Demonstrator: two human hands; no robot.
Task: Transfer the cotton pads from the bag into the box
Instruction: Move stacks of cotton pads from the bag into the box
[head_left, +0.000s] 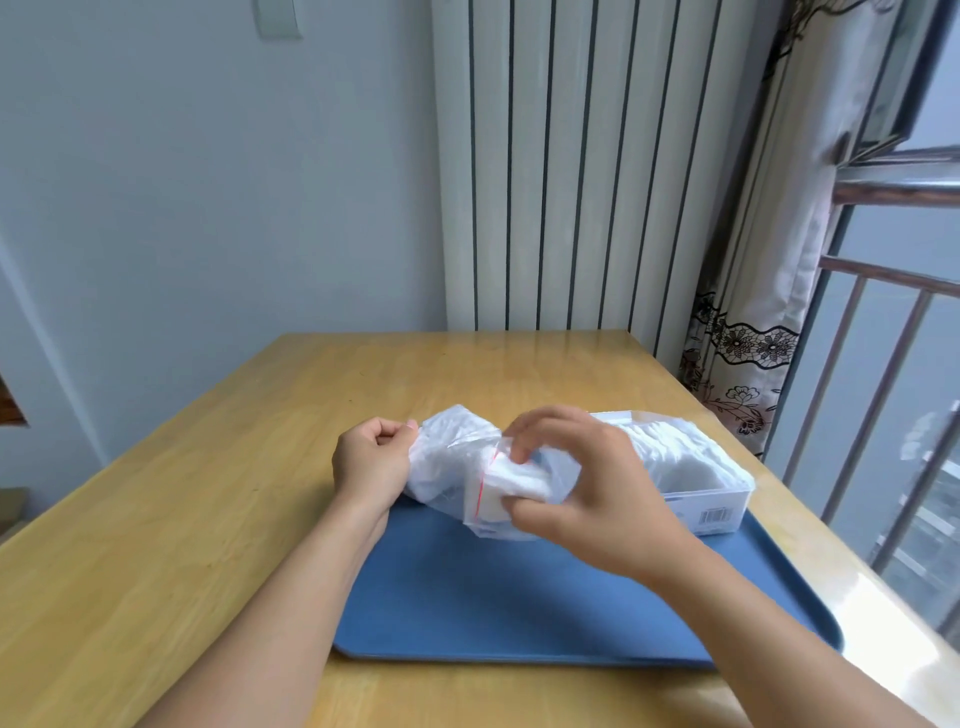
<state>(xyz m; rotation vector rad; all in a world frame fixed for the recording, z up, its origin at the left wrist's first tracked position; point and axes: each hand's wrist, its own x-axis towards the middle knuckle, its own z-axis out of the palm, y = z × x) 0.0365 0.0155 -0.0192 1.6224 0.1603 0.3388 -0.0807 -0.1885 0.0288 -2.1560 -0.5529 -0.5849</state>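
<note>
Head view, looking down: nearest lies the blue tray (519, 597) on the wooden table (182, 545), and everything else can be placed against that tray. Above its far left part the clear bag (447, 467) is held up off the surface. The left hand (371, 462), over the tray's left edge, is curled and pinches the bag's closed end. The right hand (582, 483), above the tray's far middle, has fingers and thumb curled round a stack of cotton pads (519, 480) at the bag's red-lined mouth, apparently drawing them out. On the tray's far right corner stands the white box (722, 499), already holding a row of pads, with the right hand just in front of it. The step in hand looks like pulling the stack free. To do it well, the left hand should keep the bag taut and steady while the right squeezes the stack evenly so no pad peels off or fans out. The stack should then go to the box edgewise, matching the row already there. Beyond the tray stand a radiator and a patterned curtain by the window.
</note>
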